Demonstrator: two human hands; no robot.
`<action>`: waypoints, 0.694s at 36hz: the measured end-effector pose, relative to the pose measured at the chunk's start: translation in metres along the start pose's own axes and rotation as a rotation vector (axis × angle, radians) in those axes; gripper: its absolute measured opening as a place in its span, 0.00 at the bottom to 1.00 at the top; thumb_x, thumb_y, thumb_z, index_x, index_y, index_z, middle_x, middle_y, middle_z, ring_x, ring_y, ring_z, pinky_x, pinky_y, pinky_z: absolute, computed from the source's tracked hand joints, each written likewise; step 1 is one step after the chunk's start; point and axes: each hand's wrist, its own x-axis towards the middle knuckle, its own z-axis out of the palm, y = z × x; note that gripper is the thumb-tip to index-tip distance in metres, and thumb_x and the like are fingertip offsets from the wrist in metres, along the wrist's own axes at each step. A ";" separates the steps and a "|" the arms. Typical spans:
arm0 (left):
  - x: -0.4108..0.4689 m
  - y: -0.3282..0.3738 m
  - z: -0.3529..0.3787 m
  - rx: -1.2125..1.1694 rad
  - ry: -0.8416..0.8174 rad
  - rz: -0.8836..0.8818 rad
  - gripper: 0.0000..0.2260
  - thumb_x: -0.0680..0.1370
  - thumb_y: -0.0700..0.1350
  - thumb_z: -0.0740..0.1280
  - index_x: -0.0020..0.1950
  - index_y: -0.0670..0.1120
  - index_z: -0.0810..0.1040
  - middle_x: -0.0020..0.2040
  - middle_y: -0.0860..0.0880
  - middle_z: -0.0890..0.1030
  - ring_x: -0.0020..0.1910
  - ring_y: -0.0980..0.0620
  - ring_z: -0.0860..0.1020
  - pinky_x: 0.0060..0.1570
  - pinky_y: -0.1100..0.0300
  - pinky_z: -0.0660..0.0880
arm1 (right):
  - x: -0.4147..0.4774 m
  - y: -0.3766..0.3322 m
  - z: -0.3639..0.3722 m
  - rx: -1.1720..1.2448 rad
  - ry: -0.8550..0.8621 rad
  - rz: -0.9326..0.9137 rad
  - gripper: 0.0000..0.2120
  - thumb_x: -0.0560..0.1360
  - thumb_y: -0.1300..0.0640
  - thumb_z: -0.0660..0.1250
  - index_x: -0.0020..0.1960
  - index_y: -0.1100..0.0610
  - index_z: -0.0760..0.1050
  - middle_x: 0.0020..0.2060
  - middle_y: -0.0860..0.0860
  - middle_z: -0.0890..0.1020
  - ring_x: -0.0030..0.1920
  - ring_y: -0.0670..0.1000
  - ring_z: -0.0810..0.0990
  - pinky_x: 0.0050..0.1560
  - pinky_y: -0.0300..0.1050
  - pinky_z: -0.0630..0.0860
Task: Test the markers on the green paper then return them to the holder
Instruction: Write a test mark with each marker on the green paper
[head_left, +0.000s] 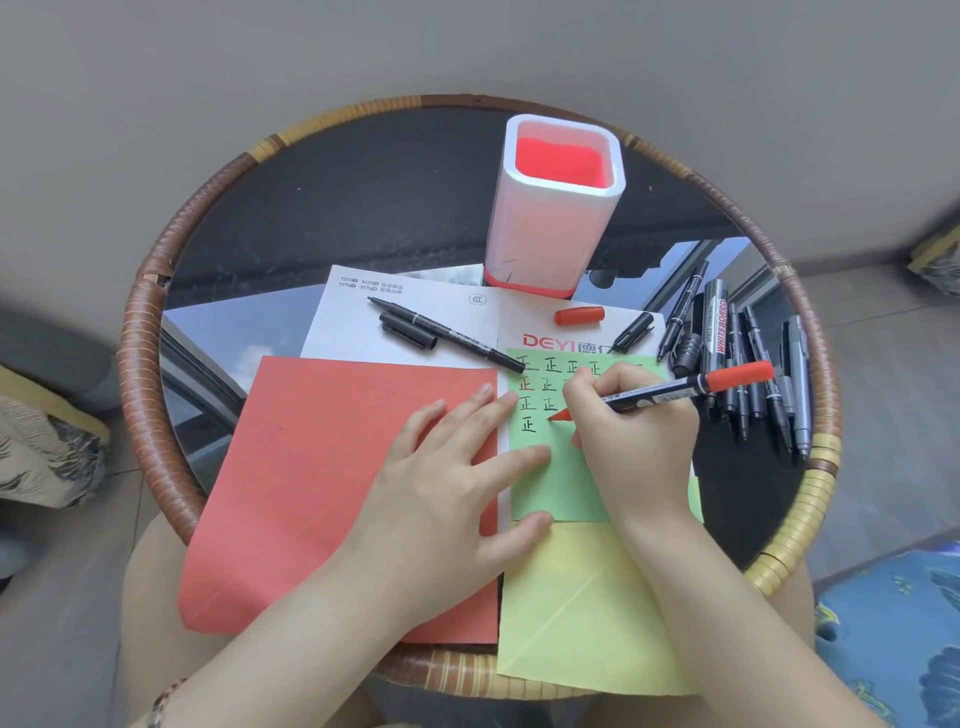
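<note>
Closest to the person lie 3 colored sheets: a yellow paper (582, 613), a red paper (337, 488) and the green paper (550, 483). The left hand (441, 493) lies flat with fingers spread, not gripping anything, and presses down the red and green sheets. The right hand (628, 431) is closed around a red marker (675, 387), and its red tip touches the green paper just below the rows of marks. Most marks are black and a few are red.

My guess is that the step now is testing this red marker. Next it will need its cap. 1 red cap (579, 315) lies farther off on the white sheet (415, 332). Then the marker should go in the holder.

On the white sheet also lie 1 black pen (447, 333) with its black cap (408, 332) beside it, and 1 more pen (634, 330). On the right a pile of markers (748, 364) waits; I cannot count them for sure, about 8. Farthest back stands 1 holder (556, 208), white outside, red inside, and it looks empty.
</note>
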 end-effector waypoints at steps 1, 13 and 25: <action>0.000 0.000 0.000 -0.002 0.000 0.000 0.19 0.70 0.61 0.60 0.57 0.57 0.79 0.67 0.48 0.73 0.68 0.51 0.67 0.65 0.53 0.57 | 0.000 0.000 0.000 -0.001 0.011 0.001 0.15 0.66 0.56 0.63 0.25 0.65 0.68 0.18 0.57 0.72 0.26 0.61 0.75 0.31 0.45 0.71; 0.000 0.000 0.000 -0.007 0.006 0.003 0.19 0.70 0.61 0.60 0.57 0.57 0.79 0.67 0.48 0.73 0.69 0.52 0.66 0.66 0.54 0.56 | -0.001 0.001 -0.001 -0.031 -0.027 -0.020 0.15 0.69 0.62 0.66 0.27 0.67 0.69 0.21 0.62 0.74 0.20 0.42 0.72 0.31 0.38 0.68; -0.001 0.000 0.000 -0.005 0.001 -0.004 0.19 0.70 0.61 0.60 0.57 0.57 0.79 0.67 0.48 0.73 0.69 0.51 0.67 0.66 0.53 0.56 | -0.001 0.000 -0.001 -0.010 0.005 0.030 0.14 0.64 0.57 0.63 0.25 0.66 0.67 0.21 0.61 0.73 0.22 0.54 0.71 0.30 0.41 0.67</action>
